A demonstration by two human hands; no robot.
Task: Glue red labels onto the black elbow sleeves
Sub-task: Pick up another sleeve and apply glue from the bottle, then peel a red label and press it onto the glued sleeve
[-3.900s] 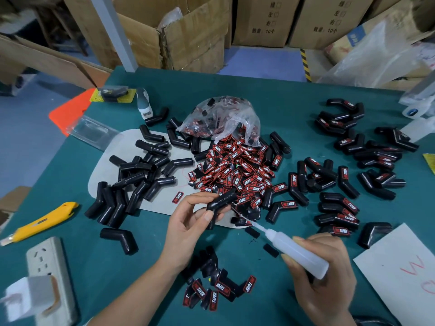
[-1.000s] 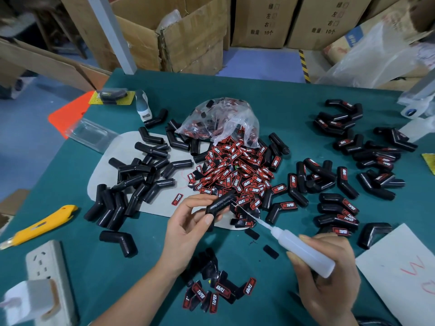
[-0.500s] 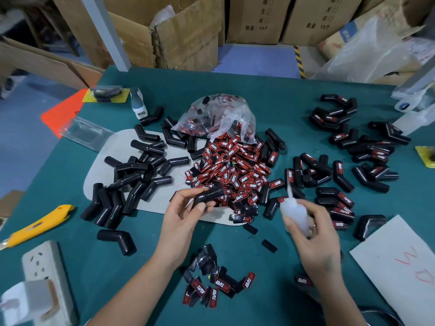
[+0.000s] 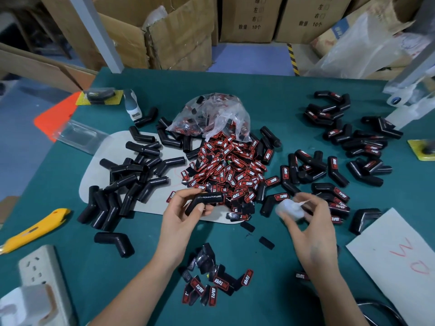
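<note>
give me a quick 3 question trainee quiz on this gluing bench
1. True or false: the left hand holds a black elbow sleeve that bears no red label yet.
2. What is in the right hand?
A. yellow utility knife
B. white glue bottle
C. red label
3. Fill in: the loose red labels spill from a clear plastic ____.

Key: 1 true; 2 B; 3 bag
</note>
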